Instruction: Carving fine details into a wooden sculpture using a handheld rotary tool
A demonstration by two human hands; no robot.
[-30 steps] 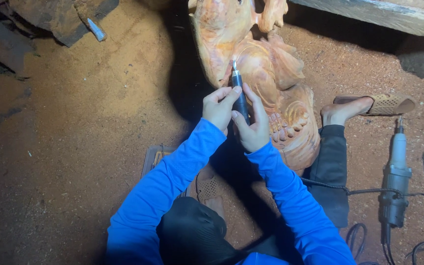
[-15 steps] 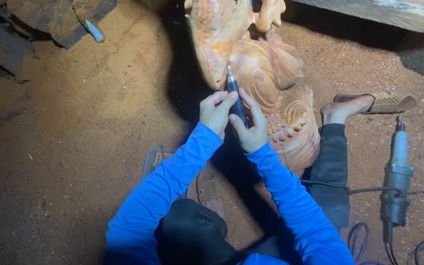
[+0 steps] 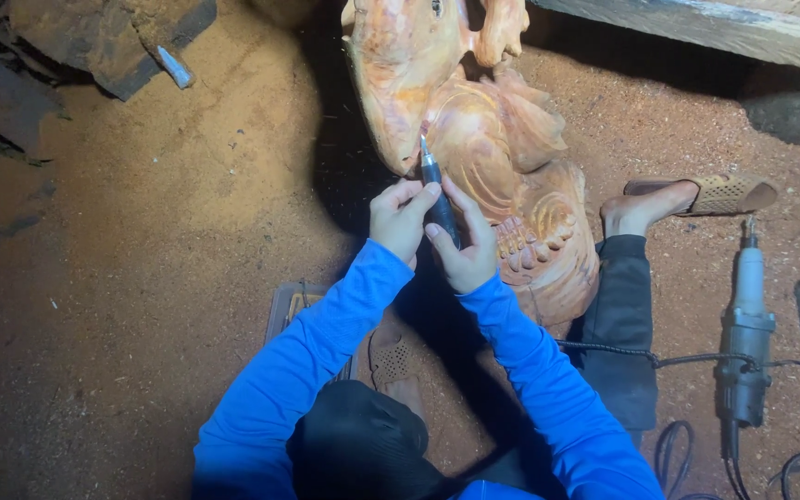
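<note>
Sawdust floor [image 3: 168, 278] around carving [image 3: 483, 157], tool [image 3: 437, 199].

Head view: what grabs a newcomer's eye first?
The orange wood carving at top centre, lit against the dark sawdust floor. Just below it, the left hand and right hand, in bright blue sleeves, both grip a slim dark rotary tool with its tip on the carving. At right, a grey corded grinder lies on the floor.
</note>
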